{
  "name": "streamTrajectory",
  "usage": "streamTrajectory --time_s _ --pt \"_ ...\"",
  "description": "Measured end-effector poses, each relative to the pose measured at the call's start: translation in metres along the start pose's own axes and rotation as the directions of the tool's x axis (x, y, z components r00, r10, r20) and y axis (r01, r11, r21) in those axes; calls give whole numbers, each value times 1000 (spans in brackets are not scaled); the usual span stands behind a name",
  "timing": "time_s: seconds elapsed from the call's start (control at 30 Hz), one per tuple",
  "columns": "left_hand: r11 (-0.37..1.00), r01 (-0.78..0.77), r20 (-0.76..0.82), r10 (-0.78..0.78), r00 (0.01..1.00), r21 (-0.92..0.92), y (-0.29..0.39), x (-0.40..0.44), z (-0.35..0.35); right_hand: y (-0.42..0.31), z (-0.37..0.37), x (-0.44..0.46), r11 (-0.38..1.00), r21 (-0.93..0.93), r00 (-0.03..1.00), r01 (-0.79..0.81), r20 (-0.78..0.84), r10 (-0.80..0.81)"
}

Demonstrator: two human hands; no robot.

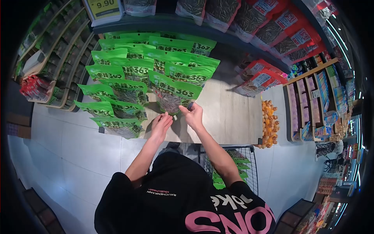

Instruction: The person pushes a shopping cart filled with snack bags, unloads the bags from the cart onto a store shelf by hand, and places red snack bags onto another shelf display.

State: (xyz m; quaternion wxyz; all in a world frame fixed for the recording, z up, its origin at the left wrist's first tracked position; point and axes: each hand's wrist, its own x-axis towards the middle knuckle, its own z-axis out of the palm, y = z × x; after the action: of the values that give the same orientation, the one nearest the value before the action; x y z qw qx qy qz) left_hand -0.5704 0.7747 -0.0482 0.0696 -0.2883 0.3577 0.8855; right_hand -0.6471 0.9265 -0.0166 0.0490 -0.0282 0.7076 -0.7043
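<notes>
A green bag of striped seeds (171,93) stands upright on the wooden shelf (230,117), its top tilted back. At its lower left edge is my left hand (161,124), fingers drawn together by the base; whether they grip it is unclear. My right hand (191,115) pinches the bag's lower right corner between thumb and fingers. Rows of similar green bags (128,91) stand behind and to the left of this one, in several columns.
Red-topped bags (261,80) stand at the shelf's right, with more on the upper shelf (187,26). A wire cart (253,171) holding green bags is below the front edge. Netted round items (269,124) hang at the right end. A price sign (104,8) is upper left.
</notes>
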Motion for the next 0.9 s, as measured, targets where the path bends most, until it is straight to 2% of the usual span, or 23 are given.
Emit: streamTrajectory --time_s 0.1,0.43,0.63,0.73,0.83,0.9 --pt "996 -87 -56 86 995 -16 4 7 4 3 12 11 999 23 999 24 24 -25" --pt "991 -132 -155 132 979 8 11 15 4 1 33 30 1000 10 991 -29 128 27" --pt "983 -182 -177 179 968 -3 9 29 2 11 42 37 987 163 987 -17 158 -9" --pt "980 -201 -182 198 963 3 7 32 1 21 45 42 988 155 990 0 138 -22" --pt "977 -211 -183 210 961 12 5 33 1 10 40 43 996 -79 991 33 130 -23" --pt "978 -209 -186 209 960 18 6 34 2 -14 34 39 945 -322 995 61 93 -32"
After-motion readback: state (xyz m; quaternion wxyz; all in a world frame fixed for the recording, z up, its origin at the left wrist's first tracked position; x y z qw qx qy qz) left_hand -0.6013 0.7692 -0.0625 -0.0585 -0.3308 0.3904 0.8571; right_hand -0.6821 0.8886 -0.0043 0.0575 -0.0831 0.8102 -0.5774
